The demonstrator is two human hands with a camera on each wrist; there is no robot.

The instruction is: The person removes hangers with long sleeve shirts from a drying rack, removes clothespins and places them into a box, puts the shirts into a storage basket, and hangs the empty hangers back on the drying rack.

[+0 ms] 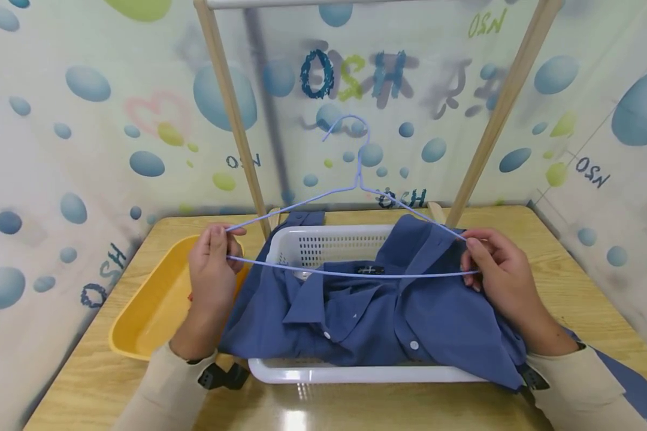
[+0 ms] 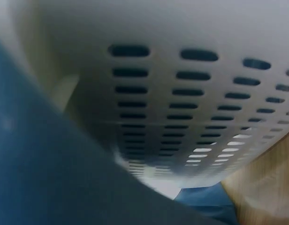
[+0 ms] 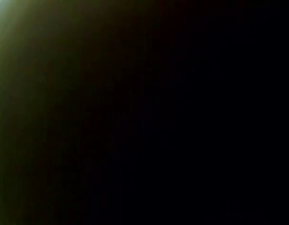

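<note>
A thin light-blue clothes hanger [image 1: 359, 179] is held up in the head view, its hook pointing away from me. My left hand [image 1: 212, 263] grips its left end, thumb on top. At the other end my right hand [image 1: 498, 272] pinches the hanger between thumb and curled fingers. Beneath it a dark blue button-up shirt [image 1: 442, 311] lies spread over a white basket [image 1: 366, 375], collar and label facing up. The left wrist view shows the basket's slotted wall [image 2: 158, 103] and blurred blue fabric [image 2: 50, 159]. Almost everything in the right wrist view is black.
A yellow tray [image 1: 151, 299] stands left of the basket on the wooden table [image 1: 388, 407]. Behind rises a rack with two wooden posts [image 1: 232, 108] and a white top bar [image 1: 366, 3]. A patterned wall covering [image 1: 156, 149] encloses the back and sides.
</note>
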